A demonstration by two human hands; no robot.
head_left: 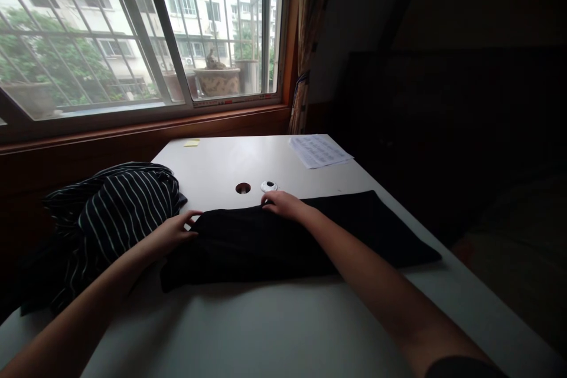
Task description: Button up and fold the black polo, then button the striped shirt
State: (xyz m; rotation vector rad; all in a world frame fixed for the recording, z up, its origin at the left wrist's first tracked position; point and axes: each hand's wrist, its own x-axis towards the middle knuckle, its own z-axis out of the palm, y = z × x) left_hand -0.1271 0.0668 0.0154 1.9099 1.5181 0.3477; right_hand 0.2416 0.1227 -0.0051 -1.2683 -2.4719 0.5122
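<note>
A black garment [274, 242] lies folded into a long strip across the white table [248, 331]; its exact kind is hard to make out in the dim light. At its left end is my left hand [175, 231], thumb and fingers apart, the fingertips touching the garment's edge. My right hand [286, 205] has its fingers bent over the far edge near the middle, pinching the cloth there. Close to my left forearm, a black garment with white stripes [128, 207] sits in a loose heap on the table's left side.
Beyond the garment are a round cable hole [243, 188] and a white round cover [269, 186]. Printed sheets [316, 150] lie at the far right corner, and a yellow sticky note [192, 143] at the far left. A barred window [212, 29] and a tied curtain [305, 53] stand behind.
</note>
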